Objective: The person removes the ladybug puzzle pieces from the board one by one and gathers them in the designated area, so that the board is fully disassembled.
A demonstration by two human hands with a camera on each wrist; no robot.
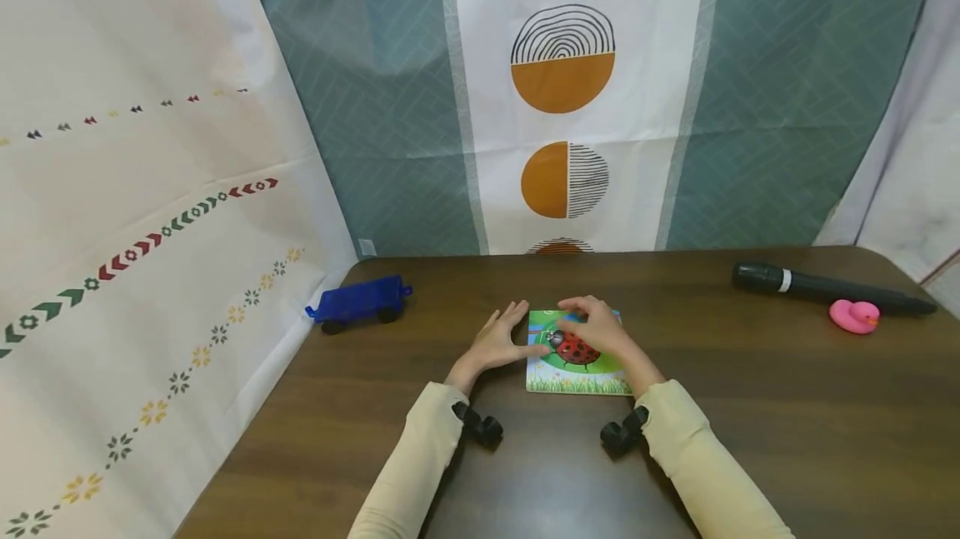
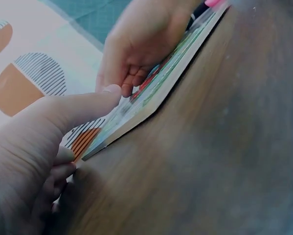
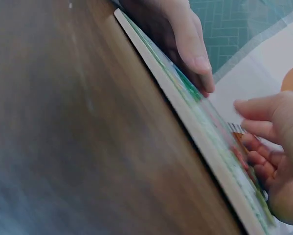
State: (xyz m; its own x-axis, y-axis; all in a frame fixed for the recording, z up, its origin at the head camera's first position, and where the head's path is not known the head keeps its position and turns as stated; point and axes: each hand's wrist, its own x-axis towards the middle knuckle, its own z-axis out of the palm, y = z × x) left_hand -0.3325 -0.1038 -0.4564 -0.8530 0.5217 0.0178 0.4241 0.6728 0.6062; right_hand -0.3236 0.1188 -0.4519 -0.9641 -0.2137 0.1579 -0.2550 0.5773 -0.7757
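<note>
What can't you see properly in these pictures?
- Head view: the right hand covers the top of the ladybird puzzle board, so that part of the picture is hidden.
- Head view: the left hand thumb hides the ladybird's head.
- Wrist views: the puzzle board shows edge-on and blurred, so its picture cannot be read.
- Head view: the pink duck is too small for details.

I see open table point(image 1: 750, 406) all round the puzzle board point(image 1: 577, 376); blue toy wagon point(image 1: 358, 302) far left, black marker point(image 1: 825, 286) and pink duck point(image 1: 854, 316) far right.
</note>
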